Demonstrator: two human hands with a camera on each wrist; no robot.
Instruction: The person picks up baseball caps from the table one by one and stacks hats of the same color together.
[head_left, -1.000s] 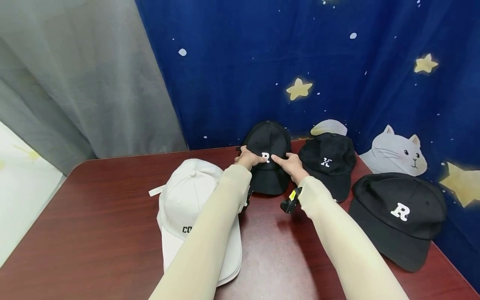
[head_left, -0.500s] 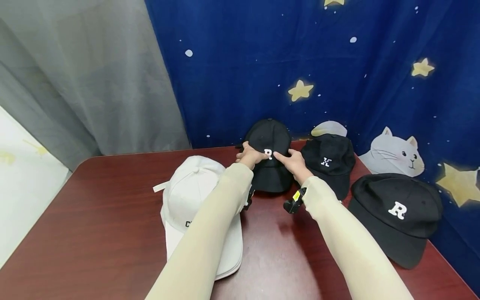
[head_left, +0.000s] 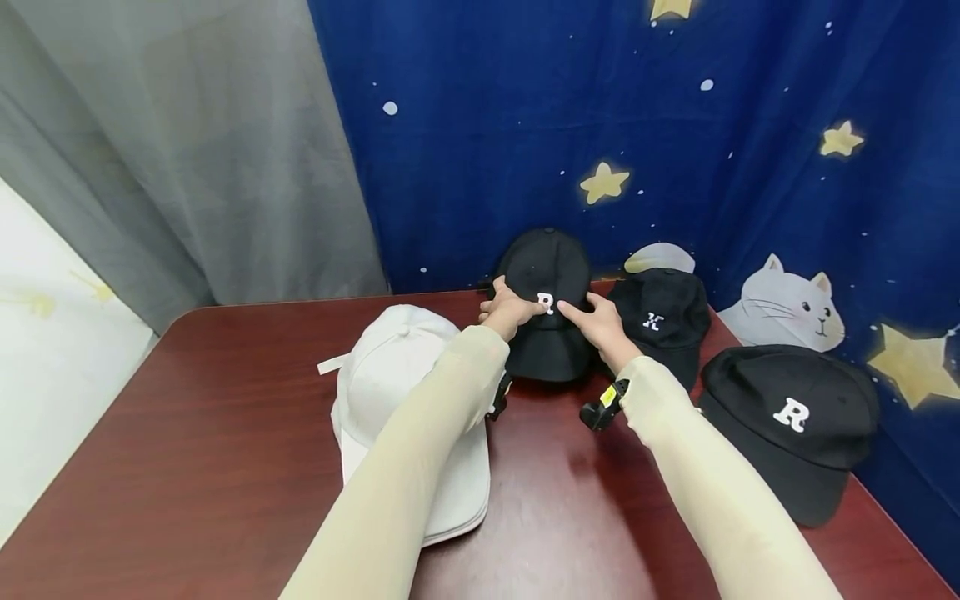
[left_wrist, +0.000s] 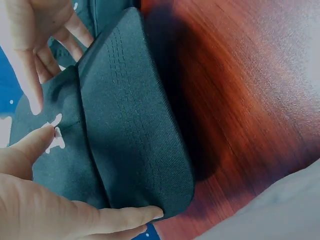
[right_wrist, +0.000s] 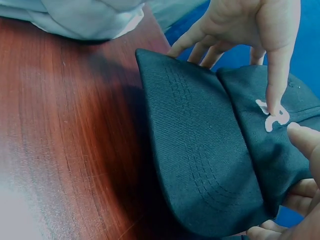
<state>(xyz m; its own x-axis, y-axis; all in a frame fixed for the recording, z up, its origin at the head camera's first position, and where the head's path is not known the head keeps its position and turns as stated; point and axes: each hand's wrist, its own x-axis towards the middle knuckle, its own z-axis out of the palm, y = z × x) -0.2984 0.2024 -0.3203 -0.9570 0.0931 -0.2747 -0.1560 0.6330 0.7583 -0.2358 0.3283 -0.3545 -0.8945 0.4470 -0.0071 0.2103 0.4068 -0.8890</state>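
Note:
Both hands are on a black baseball cap with a white letter R, near the table's back edge in the head view. The left hand grips its left side, with the thumb pressed on the front panel by the letter. From the other side the right hand holds it, thumb likewise on the front. In the left wrist view the cap's brim points toward the table, and fingers of the near hand lie along the brim's edge. The right wrist view shows the two thumbs close together at the letter.
White caps, apparently stacked, lie to the left, partly hidden by the left sleeve. A smaller black cap sits just right of the held one, and another black cap with an R is farther right. A blue curtain hangs behind the table.
The head view has shifted slightly. The held cap sits a little higher and farther right in it, with both hands still on it. The other caps keep their arrangement.

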